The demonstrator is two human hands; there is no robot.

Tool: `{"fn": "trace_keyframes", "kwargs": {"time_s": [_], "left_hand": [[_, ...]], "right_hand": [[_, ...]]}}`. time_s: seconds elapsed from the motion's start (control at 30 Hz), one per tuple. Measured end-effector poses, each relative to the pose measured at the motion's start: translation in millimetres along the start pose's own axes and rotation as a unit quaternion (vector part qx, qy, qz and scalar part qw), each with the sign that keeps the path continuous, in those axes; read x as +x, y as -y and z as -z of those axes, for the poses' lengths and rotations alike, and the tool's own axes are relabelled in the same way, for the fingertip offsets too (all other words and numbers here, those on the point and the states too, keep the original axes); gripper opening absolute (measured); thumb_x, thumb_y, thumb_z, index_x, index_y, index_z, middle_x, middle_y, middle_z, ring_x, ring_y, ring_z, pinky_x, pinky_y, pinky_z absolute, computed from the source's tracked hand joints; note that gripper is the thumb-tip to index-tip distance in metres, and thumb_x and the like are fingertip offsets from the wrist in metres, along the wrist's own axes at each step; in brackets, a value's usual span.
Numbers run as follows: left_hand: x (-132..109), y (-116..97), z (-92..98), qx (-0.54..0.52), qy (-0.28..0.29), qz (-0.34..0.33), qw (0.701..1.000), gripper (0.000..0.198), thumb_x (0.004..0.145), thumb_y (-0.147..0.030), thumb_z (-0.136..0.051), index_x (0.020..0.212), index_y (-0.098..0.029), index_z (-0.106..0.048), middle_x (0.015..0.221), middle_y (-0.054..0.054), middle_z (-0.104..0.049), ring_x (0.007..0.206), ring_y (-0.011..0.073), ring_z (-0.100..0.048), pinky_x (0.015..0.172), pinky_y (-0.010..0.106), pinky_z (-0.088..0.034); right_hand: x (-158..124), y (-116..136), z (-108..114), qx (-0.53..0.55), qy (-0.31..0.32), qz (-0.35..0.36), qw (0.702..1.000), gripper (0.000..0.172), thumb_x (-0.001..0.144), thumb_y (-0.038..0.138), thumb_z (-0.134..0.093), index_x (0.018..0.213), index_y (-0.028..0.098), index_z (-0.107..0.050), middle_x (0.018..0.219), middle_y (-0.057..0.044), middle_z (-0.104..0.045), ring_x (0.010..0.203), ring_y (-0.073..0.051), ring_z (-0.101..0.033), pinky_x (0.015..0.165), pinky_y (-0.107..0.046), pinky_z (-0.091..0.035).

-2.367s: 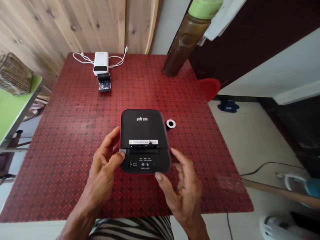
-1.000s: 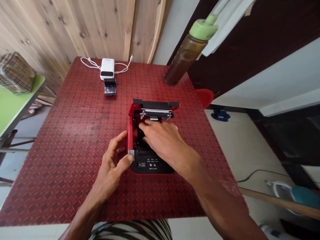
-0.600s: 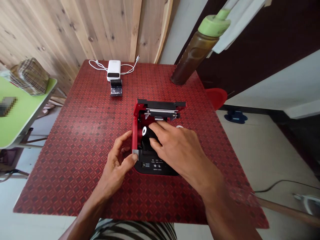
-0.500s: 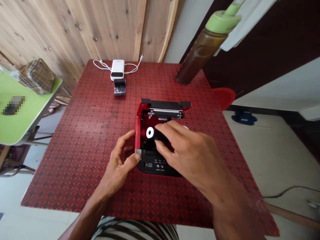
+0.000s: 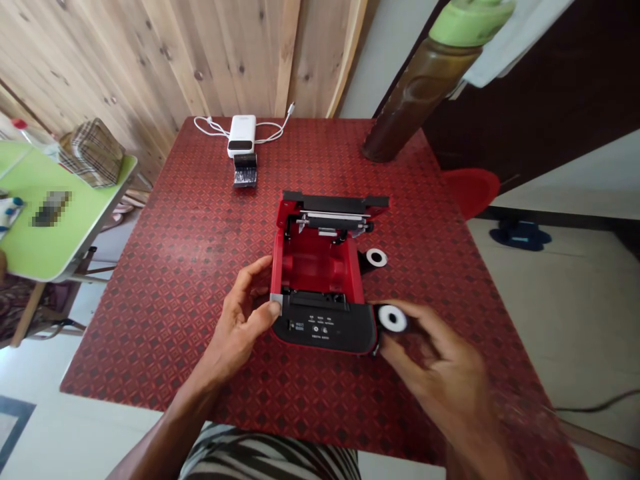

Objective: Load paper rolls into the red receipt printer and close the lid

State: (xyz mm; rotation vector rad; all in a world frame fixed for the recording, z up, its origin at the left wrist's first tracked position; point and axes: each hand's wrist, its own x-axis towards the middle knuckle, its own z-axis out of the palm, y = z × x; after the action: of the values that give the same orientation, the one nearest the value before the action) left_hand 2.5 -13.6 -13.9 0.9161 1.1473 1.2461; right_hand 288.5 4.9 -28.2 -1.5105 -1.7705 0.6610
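A small red and black label printer (image 5: 325, 327) stands in the middle of the table with its lid (image 5: 340, 203) raised. Its red inner bay (image 5: 317, 257) is bare. My left hand (image 5: 245, 320) grips the printer's front left corner, thumb on top and fingers along the side. Beside the front right corner, my right hand (image 5: 440, 360) holds a black roll (image 5: 401, 324) with a white core between thumb and fingers. A second black roll (image 5: 371, 264) with a white core lies against the printer's right side.
Further back are a white power bank (image 5: 243, 130) with a white cable and a short black film roll (image 5: 245, 175). A tall green-capped bottle (image 5: 415, 93) stands at the back right. To the left is a green table (image 5: 80, 220) with a plaid bag (image 5: 97, 153).
My right hand has lifted the black roll out of the printer's bay and moved it right, to the table beside it. My left hand keeps its grip on the corner.
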Motion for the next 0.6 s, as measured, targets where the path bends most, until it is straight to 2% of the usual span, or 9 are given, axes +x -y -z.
{"fn": "trace_keyframes", "kwargs": {"time_s": [0.13, 0.23, 0.37, 0.47, 0.6], "left_hand": [[0, 2, 0.1, 0.001, 0.000, -0.005, 1.000, 0.059, 0.104, -0.050, -0.078, 0.157, -0.030, -0.063, 0.161, 0.011, -0.071, 0.150, 0.0363, -0.065, 0.114, 0.047, -0.059], [0, 1, -0.6, 0.002, -0.007, -0.009, 1.000, 0.060, 0.102, -0.051, -0.080, 0.156, -0.030, -0.065, 0.158, 0.012, -0.072, 0.148, 0.0372, -0.067, 0.114, 0.049, -0.059], [0, 2, 0.8, 0.004, -0.001, -0.011, 1.000, 0.060, 0.103, -0.050, -0.080, 0.157, -0.031, -0.065, 0.160, 0.011, -0.072, 0.149, 0.0374, -0.066, 0.114, 0.049, -0.059], [-1, 4, 2.7, -0.001, 0.001, -0.004, 1.000, 0.057, 0.105, -0.047, -0.078, 0.159, -0.033, -0.064, 0.162, 0.009, -0.071, 0.149, 0.0358, -0.066, 0.112, 0.046, -0.060], [-2, 5, 3.8, 0.007, -0.011, 0.006, 1.000, 0.057, 0.105, -0.047, -0.077, 0.159, -0.034, -0.065, 0.161, 0.008, -0.071, 0.144, 0.0357, -0.069, 0.108, 0.045, -0.062]], "right_hand": [[3, -5, -21, -0.032, 0.013, 0.051, 0.998, 0.032, 0.095, 0.028, -0.066, 0.124, 0.028, -0.080, 0.114, -0.007, -0.089, 0.099, -0.030, -0.087, 0.087, -0.044, -0.072], [5, -12, -25, -0.040, 0.018, 0.061, 0.997, 0.034, 0.096, 0.030, -0.066, 0.127, 0.027, -0.080, 0.119, -0.009, -0.089, 0.102, -0.031, -0.087, 0.091, -0.046, -0.072], [4, -16, -20, -0.042, 0.043, 0.047, 0.997, 0.036, 0.099, 0.033, -0.066, 0.132, 0.027, -0.080, 0.126, -0.009, -0.089, 0.107, -0.031, -0.088, 0.093, -0.048, -0.073], [2, -13, -10, -0.027, 0.065, 0.024, 0.997, 0.043, 0.101, 0.028, -0.063, 0.141, 0.026, -0.077, 0.132, -0.010, -0.088, 0.108, -0.029, -0.088, 0.095, -0.046, -0.073], [3, -14, 9, -0.009, 0.049, -0.025, 0.998, 0.038, 0.105, 0.029, -0.061, 0.139, 0.026, -0.079, 0.119, -0.008, -0.090, 0.101, -0.027, -0.089, 0.094, -0.047, -0.073]]}}
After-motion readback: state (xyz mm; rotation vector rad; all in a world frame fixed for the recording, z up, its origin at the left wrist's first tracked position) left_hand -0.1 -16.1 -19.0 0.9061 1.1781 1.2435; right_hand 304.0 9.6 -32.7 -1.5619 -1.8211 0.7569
